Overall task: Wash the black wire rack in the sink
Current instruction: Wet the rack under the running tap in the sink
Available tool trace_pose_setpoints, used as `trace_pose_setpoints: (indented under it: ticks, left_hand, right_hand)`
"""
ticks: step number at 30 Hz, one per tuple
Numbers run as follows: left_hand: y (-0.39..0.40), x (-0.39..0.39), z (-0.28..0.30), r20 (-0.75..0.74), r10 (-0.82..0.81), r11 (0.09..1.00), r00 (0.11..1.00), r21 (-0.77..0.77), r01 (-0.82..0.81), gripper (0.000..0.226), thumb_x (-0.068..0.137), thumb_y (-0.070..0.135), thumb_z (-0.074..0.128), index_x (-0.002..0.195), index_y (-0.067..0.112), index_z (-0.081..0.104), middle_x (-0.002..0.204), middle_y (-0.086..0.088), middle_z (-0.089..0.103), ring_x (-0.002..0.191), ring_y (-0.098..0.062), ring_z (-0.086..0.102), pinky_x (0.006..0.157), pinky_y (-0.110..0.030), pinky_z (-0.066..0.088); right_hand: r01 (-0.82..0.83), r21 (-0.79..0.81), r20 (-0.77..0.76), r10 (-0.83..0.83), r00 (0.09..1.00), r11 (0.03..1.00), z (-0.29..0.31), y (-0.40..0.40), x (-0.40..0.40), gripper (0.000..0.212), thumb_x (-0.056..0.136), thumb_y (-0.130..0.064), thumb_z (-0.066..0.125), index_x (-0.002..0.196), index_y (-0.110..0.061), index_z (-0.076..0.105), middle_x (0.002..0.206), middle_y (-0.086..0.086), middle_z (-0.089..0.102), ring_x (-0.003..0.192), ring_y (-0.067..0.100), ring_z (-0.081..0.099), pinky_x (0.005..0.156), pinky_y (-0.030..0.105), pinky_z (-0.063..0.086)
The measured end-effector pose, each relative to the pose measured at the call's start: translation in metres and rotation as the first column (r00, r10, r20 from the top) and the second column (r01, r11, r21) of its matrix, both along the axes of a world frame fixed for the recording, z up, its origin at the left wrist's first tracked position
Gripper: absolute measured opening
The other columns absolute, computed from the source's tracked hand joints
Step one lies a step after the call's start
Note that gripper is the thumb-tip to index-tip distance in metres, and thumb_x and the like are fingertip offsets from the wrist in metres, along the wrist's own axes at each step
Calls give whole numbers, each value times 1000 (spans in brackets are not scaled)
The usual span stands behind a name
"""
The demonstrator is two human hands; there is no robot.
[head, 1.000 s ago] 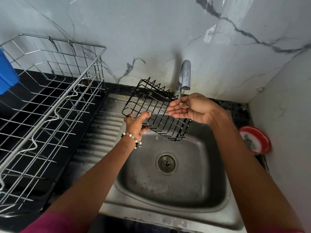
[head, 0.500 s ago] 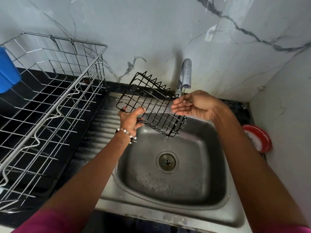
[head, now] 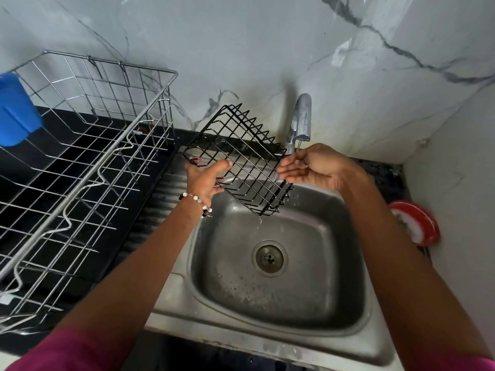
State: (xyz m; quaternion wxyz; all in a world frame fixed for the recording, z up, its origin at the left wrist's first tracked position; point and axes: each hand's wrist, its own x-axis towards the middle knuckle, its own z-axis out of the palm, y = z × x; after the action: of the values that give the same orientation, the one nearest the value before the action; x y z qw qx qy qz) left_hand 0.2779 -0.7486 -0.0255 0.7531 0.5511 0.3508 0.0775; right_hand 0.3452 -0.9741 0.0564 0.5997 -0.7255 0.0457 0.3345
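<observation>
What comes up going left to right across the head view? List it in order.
blue container → silver dish rack → left hand → black wire rack → tap → right hand → red dish.

Soft, even daylight fills the corner, bright on the marble wall [head: 241, 44] and dimmer down in the sink [head: 334, 263], whose steel shows only dull, smeared highlights. The tap [head: 301, 119] throws a faint blurred shadow on the wall to its left. The wide lens bends straight lines near the edges, so the silver dish rack [head: 80, 156] bows outward. The red dish [head: 417, 223] at right is smeared with blur; the centre stays fairly sharp.
</observation>
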Motion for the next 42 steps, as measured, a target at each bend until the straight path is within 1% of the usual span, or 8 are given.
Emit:
trace_pose_setpoints:
  ticks: [4, 9, 12, 16, 32, 35, 39, 42]
  left_hand:
    - [-2, 0, 2, 10, 0, 1000, 1000, -1, 0, 68, 68, 19, 83, 114, 23, 33, 113, -10, 65, 92, -28, 66, 62, -36, 53]
    - [-3, 1, 3, 1, 8, 1000, 1000, 5, -8, 68, 70, 19, 82, 117, 21, 32, 114, -10, 65, 98, -32, 67, 79, -48, 57]
    - [-3, 2, 5, 5, 15, 1000, 1000, -4, -15, 70, 70, 19, 82, 120, 19, 33, 114, -9, 65, 97, -31, 67, 79, -48, 57]
    - [-4, 1, 2, 6, 30, 999, 1000, -26, -30, 69, 71, 19, 81, 120, 20, 33, 113, -7, 65, 95, -29, 67, 77, -46, 57]
    - [1, -2, -10, 129, 38, 983, 991, -184, -14, 104, 44, 27, 86, 135, 7, 41, 92, 0, 66, 80, -28, 68, 67, -44, 58]
    - [0, -3, -12, 140, 36, 983, 990, -184, -10, 107, 40, 30, 86, 135, 6, 43, 88, 2, 67, 83, -30, 69, 74, -54, 57]
    - [0, -5, -13, 148, 29, 982, 989, -187, -1, 109, 42, 29, 86, 138, 4, 42, 86, 2, 67, 92, -35, 69, 75, -59, 56]
    - [0, -9, -12, 165, -5, 976, 986, -213, 41, 107, 43, 26, 84, 138, 1, 41, 90, -2, 63, 88, -36, 67, 77, -60, 55]
  right_hand:
    - [5, 0, 18, -5, 1000, 1000, -2, -3, 1, 32, 92, 13, 34, 106, 10, 62, 106, 27, 67, 95, 32, 69, 87, 39, 56]
    - [38, -27, 23, -38, 999, 999, -3, -9, 1, 29, 92, 11, 38, 106, 10, 63, 109, 28, 66, 100, 35, 68, 90, 40, 55]
    - [-8, 37, -22, 8, 1000, 999, -2, -13, -1, 35, 90, 17, 33, 106, 9, 64, 105, 26, 68, 98, 33, 69, 90, 41, 55]
    - [58, -12, 40, -58, 998, 998, -1, -15, 0, 25, 92, 10, 42, 101, 8, 65, 108, 27, 67, 99, 33, 68, 90, 40, 55]
    - [-82, 83, -5, 83, 997, 993, -3, -16, -9, 35, 93, 15, 32, 110, 8, 63, 106, 25, 68, 98, 33, 69, 89, 41, 55]
    - [52, 41, 34, -53, 998, 998, -4, -17, -6, 29, 94, 11, 38, 107, 9, 64, 107, 27, 68, 91, 30, 72, 84, 39, 58]
    - [99, 137, 5, -101, 995, 986, 0, -21, -5, 33, 94, 12, 33, 109, 10, 63, 104, 27, 69, 95, 33, 70, 87, 41, 57]
    - [209, 94, 135, -220, 966, 973, 2, -21, -3, 30, 92, 12, 37, 101, 5, 64, 98, 23, 69, 87, 31, 70, 76, 34, 59]
